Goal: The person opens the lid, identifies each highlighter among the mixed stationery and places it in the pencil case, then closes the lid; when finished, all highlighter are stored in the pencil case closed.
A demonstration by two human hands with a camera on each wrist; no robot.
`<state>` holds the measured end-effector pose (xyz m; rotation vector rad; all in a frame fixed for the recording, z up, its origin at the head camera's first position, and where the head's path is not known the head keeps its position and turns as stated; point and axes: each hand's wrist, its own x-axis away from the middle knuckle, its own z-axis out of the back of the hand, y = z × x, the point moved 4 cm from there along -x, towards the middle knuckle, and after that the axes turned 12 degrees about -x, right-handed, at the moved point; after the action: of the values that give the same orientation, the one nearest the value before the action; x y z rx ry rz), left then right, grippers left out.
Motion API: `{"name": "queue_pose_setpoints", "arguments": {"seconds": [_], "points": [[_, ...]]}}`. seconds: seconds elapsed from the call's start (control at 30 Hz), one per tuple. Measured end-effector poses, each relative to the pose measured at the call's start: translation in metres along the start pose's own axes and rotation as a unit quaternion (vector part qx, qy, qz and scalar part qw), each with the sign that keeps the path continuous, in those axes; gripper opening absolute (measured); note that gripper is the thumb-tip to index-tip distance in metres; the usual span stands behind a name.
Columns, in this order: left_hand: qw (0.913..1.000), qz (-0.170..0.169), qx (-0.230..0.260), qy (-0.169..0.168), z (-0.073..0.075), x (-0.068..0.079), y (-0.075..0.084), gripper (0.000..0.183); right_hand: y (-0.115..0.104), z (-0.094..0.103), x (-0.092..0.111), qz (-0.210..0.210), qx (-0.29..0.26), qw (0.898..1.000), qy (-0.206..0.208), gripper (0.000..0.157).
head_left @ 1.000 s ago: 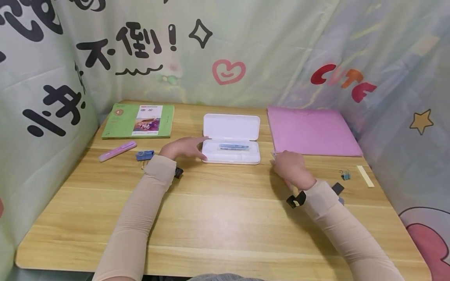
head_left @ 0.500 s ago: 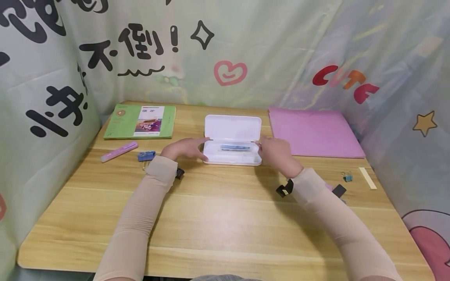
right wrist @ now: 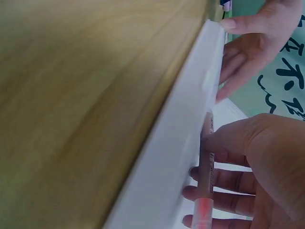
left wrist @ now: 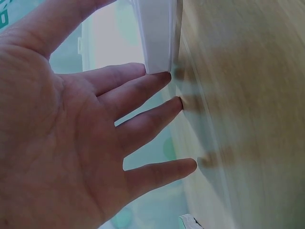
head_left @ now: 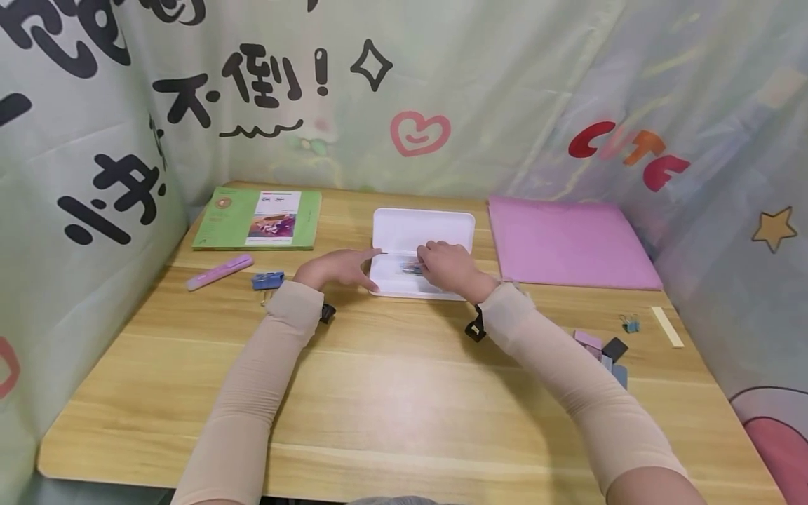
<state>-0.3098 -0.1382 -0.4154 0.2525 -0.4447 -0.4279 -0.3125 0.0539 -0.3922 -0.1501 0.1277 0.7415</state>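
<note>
A white pencil case lies on the table with its lid raised; bluish pens sit inside, partly covered by my right hand. My left hand rests at its left end, thumb by the front corner. In the left wrist view, the left hand's fingers are straight and spread, two fingertips at the case wall. My right hand is over the case's bottom half. In the right wrist view it pinches a slim pen with a clear, red-tinted end, thumb against fingers, along the case's side wall.
A green book, a purple pen-like stick and a blue binder clip are at left. A pink folder lies back right. Nearer right are a teal binder clip, a cream strip and several small blocks.
My right hand has moved leftward from the table beside the folder, past the case's right end, to over its inside. My left hand keeps its place at the left end.
</note>
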Motion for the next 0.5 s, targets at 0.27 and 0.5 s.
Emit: {"name": "queue_pose_setpoints", "arguments": {"seconds": [0.27,0.5], "points": [[1.0000,0.007,0.005,0.000,-0.0006,0.0002,0.0016,0.088,0.0009,-0.0039,0.0045,-0.004,0.008,1.000,0.000,0.012],[1.0000,0.007,0.004,0.002,0.0008,0.0022,0.0031,0.088,0.0026,-0.0048,0.0075,-0.008,0.016,1.000,-0.002,0.013]]}}
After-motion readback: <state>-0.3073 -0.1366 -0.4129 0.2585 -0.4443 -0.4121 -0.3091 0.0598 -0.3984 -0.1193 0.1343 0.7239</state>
